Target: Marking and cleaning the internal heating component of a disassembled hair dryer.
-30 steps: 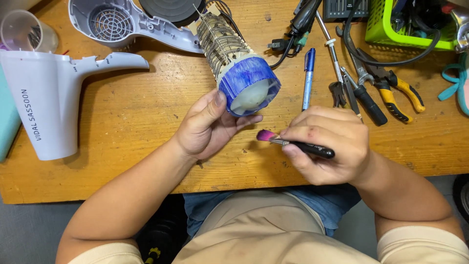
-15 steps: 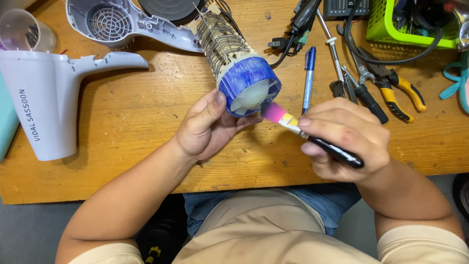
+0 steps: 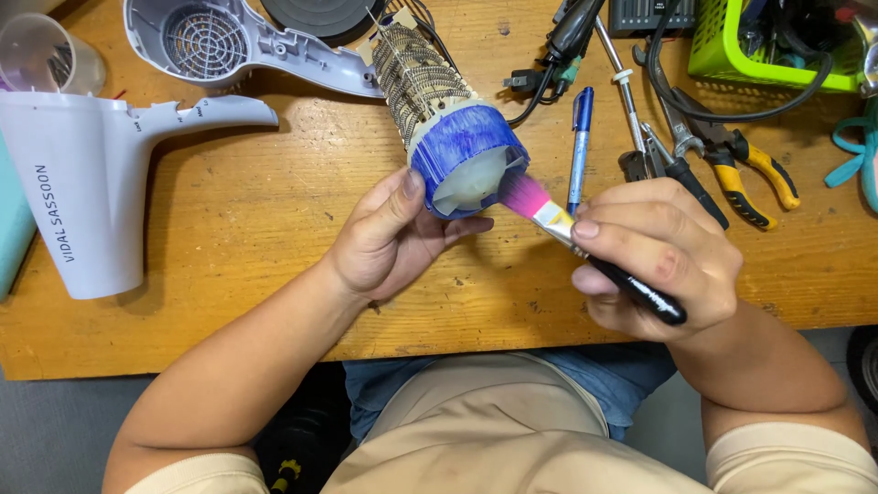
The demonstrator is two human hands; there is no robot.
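Observation:
My left hand (image 3: 395, 233) grips a hair dryer's inner core (image 3: 448, 119), a coil-wound heating element with a blue round housing at its near end, tilted toward me above the wooden table (image 3: 238, 229). In my right hand (image 3: 658, 252) is a small paintbrush (image 3: 585, 242) with a black handle and pink bristles. The bristles touch the right rim of the blue housing.
Two halves of a white hair dryer shell lie at the left (image 3: 87, 183) and top left (image 3: 219, 41). A blue pen (image 3: 580, 146), pliers with yellow handles (image 3: 732, 160), a soldering iron (image 3: 631, 91), a clear cup (image 3: 50, 55) and a green basket (image 3: 777, 41) surround the hands.
My right hand has lifted the paintbrush up and to the right, and the pink bristles now rest against the blue housing. My left hand has kept the core still.

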